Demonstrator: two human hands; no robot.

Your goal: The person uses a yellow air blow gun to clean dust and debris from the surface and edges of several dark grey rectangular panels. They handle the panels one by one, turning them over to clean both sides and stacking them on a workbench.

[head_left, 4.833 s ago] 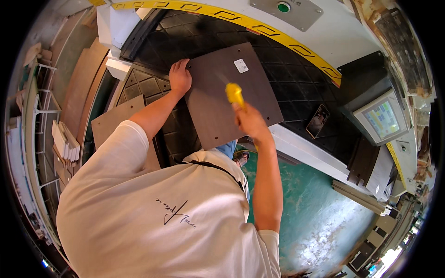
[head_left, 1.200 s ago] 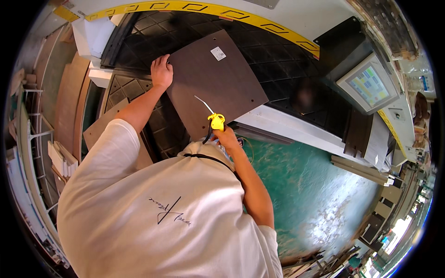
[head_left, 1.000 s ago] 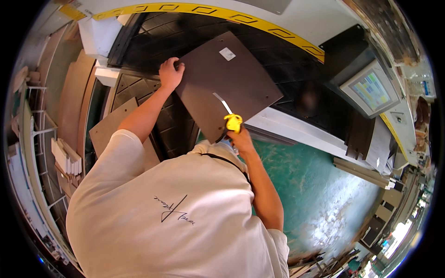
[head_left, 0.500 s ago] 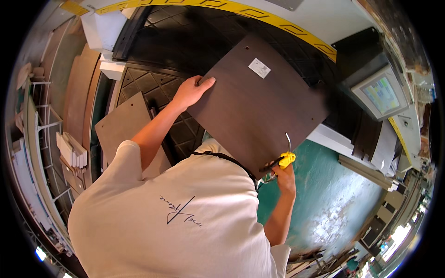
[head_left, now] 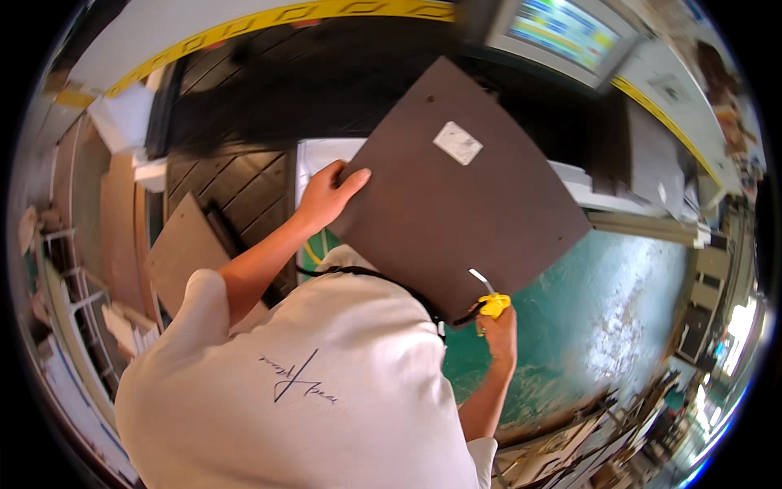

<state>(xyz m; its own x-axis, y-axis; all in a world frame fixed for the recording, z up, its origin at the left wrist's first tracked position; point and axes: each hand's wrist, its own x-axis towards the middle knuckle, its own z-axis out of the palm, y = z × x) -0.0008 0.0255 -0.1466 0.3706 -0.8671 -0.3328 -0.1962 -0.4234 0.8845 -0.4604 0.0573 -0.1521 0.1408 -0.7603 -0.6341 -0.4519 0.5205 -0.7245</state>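
Observation:
A dark brown flat panel (head_left: 468, 200), with a white label (head_left: 458, 143) and small holes near its corners, is tilted in front of my body. My left hand (head_left: 330, 196) grips its left edge, thumb on the upper face and fingers hidden beneath. By the near corner, my right hand (head_left: 498, 332) is closed around a yellow air blow gun (head_left: 494, 306), whose thin bent metal nozzle lies over the panel's face. Whether the right hand also supports the panel cannot be made out.
Beyond the panel lies a black machine bed (head_left: 269, 102) under a yellow-striped beam (head_left: 269, 18). A control screen (head_left: 562, 33) stands at the far right. Another panel (head_left: 187, 248) leans at left, near shelving (head_left: 69, 277). Green floor (head_left: 554, 285) shows at right.
My view has turned to the right, and the panel has come away from the machine bed with both hands. The blow gun's nozzle now points more to the left.

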